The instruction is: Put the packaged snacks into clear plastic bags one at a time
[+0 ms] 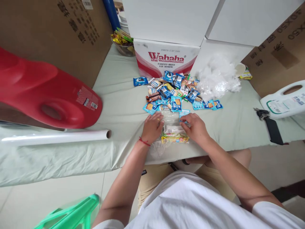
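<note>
Head view: L hand [152, 127] and R hand [195, 127] are on the table [124, 95], both just on the near side of the snack pile [173, 90]. L hand lies fairly flat, fingers together and thumb set apart, at the L edge of some clear film [170, 117]. R hand's fingers are bent, thumb near index, by the film's R edge & touching a pale blue pack [184, 113] at the pile's near edge; can't tell if it's pinching the pack, the film or nothing. B/w the hands, nearer the person than the pile, are a white pack [173, 129] and a yellow pack [175, 140]; can't tell if they're in the film or on it. Red cord [144, 142] on L wrist.

Pile = mostly blue packs, some brown & white, heaped. Wahaha box [167, 58] stands right behind it. Crumpled clear plastic [215, 78] is just R of the pile; white jug [281, 101], keys [262, 113] & black case [274, 131] are well R. Red jug [45, 84] & white roll [57, 137] are well L of the pile, roll nearer the person. Bowl w/ gold wrappers [125, 47]: behind pile, to its L.
</note>
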The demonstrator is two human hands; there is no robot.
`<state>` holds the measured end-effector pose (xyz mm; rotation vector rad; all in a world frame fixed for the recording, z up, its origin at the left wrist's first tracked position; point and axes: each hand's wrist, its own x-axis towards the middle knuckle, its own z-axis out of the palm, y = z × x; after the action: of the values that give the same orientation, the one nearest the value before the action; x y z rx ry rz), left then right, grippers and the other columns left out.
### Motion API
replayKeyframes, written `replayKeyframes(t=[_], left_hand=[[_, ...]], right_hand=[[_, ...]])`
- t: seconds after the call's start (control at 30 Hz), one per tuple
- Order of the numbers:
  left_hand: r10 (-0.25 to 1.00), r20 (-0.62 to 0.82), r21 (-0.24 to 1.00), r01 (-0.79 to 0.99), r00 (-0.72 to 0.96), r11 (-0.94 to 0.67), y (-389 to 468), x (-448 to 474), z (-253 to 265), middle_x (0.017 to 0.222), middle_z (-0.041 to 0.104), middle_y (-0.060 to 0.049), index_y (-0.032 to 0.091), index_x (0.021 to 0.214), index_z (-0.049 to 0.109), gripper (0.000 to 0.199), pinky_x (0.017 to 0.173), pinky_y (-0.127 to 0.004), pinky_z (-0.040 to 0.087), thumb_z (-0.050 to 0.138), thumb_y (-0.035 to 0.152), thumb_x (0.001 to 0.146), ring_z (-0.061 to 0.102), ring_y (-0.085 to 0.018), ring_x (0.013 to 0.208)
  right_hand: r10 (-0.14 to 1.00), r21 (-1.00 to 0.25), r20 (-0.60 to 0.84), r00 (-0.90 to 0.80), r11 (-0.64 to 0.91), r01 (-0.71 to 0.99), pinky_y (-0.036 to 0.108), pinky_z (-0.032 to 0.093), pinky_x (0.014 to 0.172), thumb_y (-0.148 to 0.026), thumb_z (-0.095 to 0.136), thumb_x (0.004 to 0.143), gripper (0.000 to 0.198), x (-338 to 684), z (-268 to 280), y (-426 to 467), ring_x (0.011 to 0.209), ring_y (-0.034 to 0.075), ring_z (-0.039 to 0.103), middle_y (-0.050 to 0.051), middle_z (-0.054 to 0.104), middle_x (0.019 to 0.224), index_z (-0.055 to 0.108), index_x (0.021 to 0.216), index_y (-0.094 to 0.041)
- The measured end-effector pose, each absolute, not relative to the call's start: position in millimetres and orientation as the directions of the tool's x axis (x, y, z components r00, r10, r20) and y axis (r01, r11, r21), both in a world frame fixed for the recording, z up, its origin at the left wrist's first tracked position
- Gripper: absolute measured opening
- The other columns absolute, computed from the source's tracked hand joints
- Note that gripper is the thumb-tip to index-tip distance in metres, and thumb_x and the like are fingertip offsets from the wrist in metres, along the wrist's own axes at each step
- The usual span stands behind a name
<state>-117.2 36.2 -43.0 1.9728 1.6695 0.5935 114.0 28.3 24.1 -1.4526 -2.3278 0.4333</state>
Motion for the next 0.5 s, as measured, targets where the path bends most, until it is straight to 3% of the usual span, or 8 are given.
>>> replayKeyframes(t=[0.1,0.17,0.33,0.5], left_hand=[[0.983,0.018,0.576,0.802,0.185,-0.161,34.6,-116.5,-43.8,0.156,0.057,-0.008,0.018,0.139,0.067,0.047,0.13,-0.049,0.026,0.041,0.03,0.102,0.042,-0.025,0.154],[0.981,0.016,0.562,0.809,0.193,-0.169,33.9,-116.4,-43.2,0.157,0.056,-0.008,0.019,0.138,0.067,0.046,0.13,-0.05,0.026,0.041,0.03,0.102,0.042,-0.025,0.154],[0.979,0.006,0.543,0.821,0.205,-0.176,34.0,-116.0,-43.8,0.159,0.054,-0.007,0.02,0.138,0.067,0.044,0.13,-0.051,0.026,0.043,0.032,0.103,0.04,-0.025,0.155],[0.981,0.016,0.539,0.824,0.194,-0.171,34.3,-114.9,-46.7,0.158,0.055,-0.007,0.02,0.137,0.067,0.044,0.129,-0.051,0.026,0.041,0.032,0.104,0.041,-0.025,0.154]], right_hand=[[0.759,-0.341,0.072,-0.647,0.629,0.699,0.048,0.044,0.101,-0.055,0.068,0.095,0.06,112.7,34.3,26.1,0.119,0.034,0.054,0.015,0.066,0.133,0.06,0.143,-0.021],[0.66,-0.251,0.019,-0.751,0.73,0.636,0.052,0.036,0.108,-0.055,0.074,0.091,0.075,115.6,37.7,14.8,0.127,0.036,0.049,0.016,0.065,0.136,0.051,0.152,-0.018],[0.719,-0.037,-0.028,-0.694,0.693,0.72,0.045,0.035,0.096,-0.017,0.058,0.102,0.023,123.6,25.9,-33.8,0.108,0.029,0.053,0.012,0.072,0.105,0.071,0.121,-0.017],[0.659,-0.136,-0.14,-0.739,0.726,0.674,0.041,0.036,0.089,-0.022,0.06,0.102,0.012,128.3,11.3,-93.4,0.097,0.025,0.056,0.007,0.072,0.095,0.072,0.103,-0.019]])
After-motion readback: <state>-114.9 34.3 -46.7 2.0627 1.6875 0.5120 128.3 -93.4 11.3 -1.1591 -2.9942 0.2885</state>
